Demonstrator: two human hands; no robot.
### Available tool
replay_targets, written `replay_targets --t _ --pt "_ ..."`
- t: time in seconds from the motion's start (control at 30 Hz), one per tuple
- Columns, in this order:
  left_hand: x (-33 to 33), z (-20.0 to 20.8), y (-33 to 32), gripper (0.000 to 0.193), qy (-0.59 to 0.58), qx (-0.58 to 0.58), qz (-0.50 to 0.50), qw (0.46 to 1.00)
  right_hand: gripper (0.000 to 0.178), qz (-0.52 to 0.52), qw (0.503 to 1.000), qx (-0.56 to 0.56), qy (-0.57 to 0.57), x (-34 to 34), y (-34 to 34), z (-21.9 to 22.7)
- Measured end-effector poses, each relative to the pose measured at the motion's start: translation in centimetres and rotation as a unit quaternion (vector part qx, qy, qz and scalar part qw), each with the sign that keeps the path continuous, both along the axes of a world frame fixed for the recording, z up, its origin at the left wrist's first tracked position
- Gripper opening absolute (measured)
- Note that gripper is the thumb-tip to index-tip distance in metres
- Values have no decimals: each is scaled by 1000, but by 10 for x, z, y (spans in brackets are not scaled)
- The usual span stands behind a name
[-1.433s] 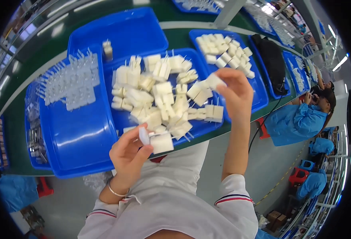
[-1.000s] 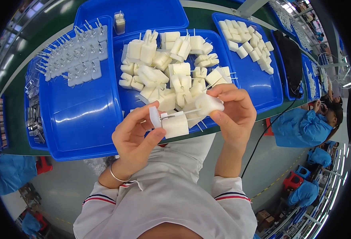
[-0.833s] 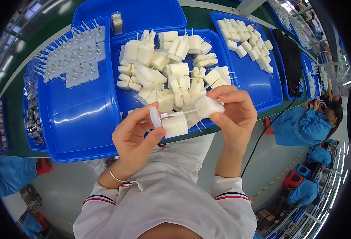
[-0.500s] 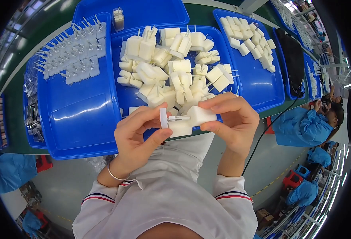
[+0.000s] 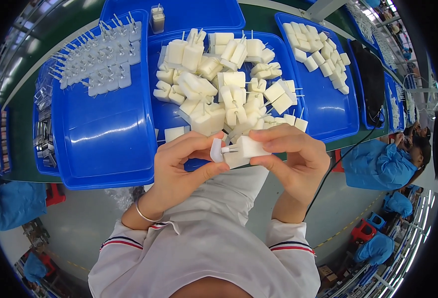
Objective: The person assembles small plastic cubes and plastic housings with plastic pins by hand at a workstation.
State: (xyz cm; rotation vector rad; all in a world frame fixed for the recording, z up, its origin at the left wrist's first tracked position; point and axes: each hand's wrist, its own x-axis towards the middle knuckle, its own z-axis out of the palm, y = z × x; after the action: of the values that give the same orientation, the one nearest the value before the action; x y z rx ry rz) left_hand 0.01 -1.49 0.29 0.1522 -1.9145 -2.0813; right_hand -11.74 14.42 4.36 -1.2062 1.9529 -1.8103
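Observation:
Between finger and thumb, my left hand (image 5: 178, 160) grips a white plastic cap (image 5: 217, 150) with a thin stem pointing right. My right hand (image 5: 298, 161) pinches a cream foam block (image 5: 253, 147) from its right side. The stem's far end meets the block's left side; how deep it sits inside cannot be made out. Below the stem another pale foam face shows, and whether it belongs to the same block is unclear. Both hands are held over the near edge of a blue tray (image 5: 154, 111) heaped with foam blocks on stemmed caps.
On the left, a blue tray (image 5: 104, 159) bears rows of white stemmed caps (image 5: 110, 77). Loose foam blocks (image 5: 323, 57) lie in the right tray (image 5: 335, 116). A small clear container (image 5: 157, 21) stands at the back. A black cable (image 5: 338, 164) hangs at the right; a co-worker in blue (image 5: 375, 164) sits beyond.
The cap has tilted and come closer to the foam block, with less stem showing between them. My left hand has shifted slightly right; the whole view has moved a little.

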Motion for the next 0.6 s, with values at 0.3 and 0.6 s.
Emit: replay_targets --t 0.3,0.6 --pt "0 -3 -6 32 41 176 -41 983 26 37 979 -104 -172 -4 -1 -17" --pt "0 -7 -13 23 -35 317 -145 937 22 118 990 -43 -59 -10 7 -8"
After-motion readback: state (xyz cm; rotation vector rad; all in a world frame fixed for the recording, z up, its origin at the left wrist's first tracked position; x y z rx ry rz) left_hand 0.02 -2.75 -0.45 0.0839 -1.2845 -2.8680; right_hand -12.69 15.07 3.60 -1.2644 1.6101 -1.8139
